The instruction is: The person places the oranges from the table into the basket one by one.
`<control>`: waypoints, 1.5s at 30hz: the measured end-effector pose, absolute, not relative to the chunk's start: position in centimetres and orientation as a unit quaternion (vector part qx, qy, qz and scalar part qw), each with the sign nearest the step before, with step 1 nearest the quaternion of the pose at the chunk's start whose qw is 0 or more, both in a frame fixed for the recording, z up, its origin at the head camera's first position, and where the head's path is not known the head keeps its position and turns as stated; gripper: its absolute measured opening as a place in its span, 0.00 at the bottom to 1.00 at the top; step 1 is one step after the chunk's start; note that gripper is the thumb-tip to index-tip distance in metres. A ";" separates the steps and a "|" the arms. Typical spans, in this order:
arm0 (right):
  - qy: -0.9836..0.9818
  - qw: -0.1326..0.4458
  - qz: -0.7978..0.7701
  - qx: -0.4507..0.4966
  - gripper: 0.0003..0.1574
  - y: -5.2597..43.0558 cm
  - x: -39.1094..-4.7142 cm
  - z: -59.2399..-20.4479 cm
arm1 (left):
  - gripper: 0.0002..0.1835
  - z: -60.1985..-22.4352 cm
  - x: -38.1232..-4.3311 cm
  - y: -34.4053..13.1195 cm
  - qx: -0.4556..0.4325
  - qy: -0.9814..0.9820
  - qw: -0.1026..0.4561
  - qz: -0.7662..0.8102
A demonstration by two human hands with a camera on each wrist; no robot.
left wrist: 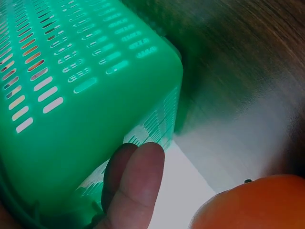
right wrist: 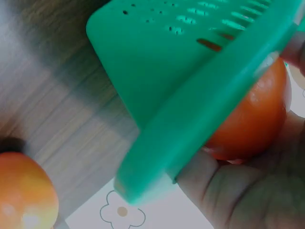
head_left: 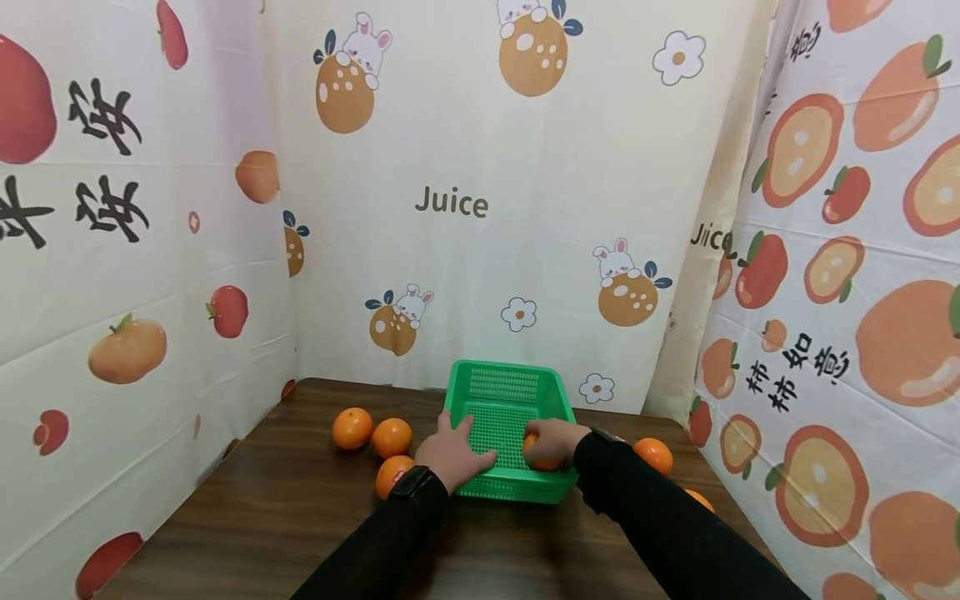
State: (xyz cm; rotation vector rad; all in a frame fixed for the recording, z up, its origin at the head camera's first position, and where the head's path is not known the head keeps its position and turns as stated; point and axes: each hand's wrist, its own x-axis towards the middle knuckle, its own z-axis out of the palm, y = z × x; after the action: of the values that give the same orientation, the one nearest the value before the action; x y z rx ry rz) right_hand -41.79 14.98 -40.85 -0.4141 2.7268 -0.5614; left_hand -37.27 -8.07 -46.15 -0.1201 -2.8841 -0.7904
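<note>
A green plastic basket [head_left: 504, 486] with slotted walls sits on the table. My right hand [head_left: 555, 442] grips an orange [head_left: 542, 458] inside the basket's right side. In the right wrist view, that orange [right wrist: 257, 119] shows behind the basket's rim [right wrist: 200, 100], with fingers curled around it. My left hand [head_left: 453, 454] is at the basket's left side, its fingers spread and the thumb reaching over the interior. The left wrist view has two straight fingers [left wrist: 138, 186] beside the basket's slotted wall [left wrist: 95, 119].
Three oranges lie left of the basket: one at the back [head_left: 352, 428], another beside it [head_left: 392, 437], and a stickered one [head_left: 393, 477] near my left wrist. To the right are an orange [head_left: 653, 456] and a partly hidden one [head_left: 699, 499]. Printed curtains surround the brown wooden table [head_left: 300, 508].
</note>
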 end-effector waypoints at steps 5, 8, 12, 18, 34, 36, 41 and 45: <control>0.957 0.170 -0.190 -0.136 0.29 15.0 -41.7 -40.7 | 0.49 -46.2 -37.2 -7.9 -0.041 -0.962 0.072 -0.259; 0.958 0.170 -0.179 -0.145 0.29 14.9 -41.6 -40.6 | 0.49 -46.1 -37.2 -7.9 -0.039 -0.963 0.069 -0.258; 0.959 0.166 -0.161 -0.161 0.25 14.6 -41.8 -40.7 | 0.49 -45.9 -37.2 -8.0 -0.039 -0.963 0.070 -0.257; 0.963 0.147 -0.129 -0.183 0.22 14.4 -42.5 -41.3 | 0.48 -45.9 -37.3 -8.0 -0.040 -0.965 0.073 -0.251; 0.963 0.136 -0.090 -0.212 0.18 14.2 -41.8 -42.2 | 0.50 -45.6 -37.3 -7.8 -0.041 -0.966 0.073 -0.243; 0.964 0.139 -0.088 -0.211 0.17 14.2 -41.8 -42.2 | 0.50 -45.6 -37.4 -7.8 -0.043 -0.965 0.078 -0.245; 0.964 0.149 -0.089 -0.202 0.19 14.1 -41.8 -42.4 | 0.51 -45.8 -37.5 -7.8 -0.041 -0.965 0.079 -0.246; 0.963 0.159 -0.092 -0.197 0.20 14.1 -41.8 -42.6 | 0.52 -45.8 -37.4 -7.7 -0.038 -0.967 0.076 -0.241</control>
State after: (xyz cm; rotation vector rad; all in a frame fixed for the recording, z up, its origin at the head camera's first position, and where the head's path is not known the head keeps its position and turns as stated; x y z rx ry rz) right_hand -41.79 14.09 -42.58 -0.5627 2.7520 -0.2634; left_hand -37.40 -7.74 -45.83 -0.1141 -2.8983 -0.7218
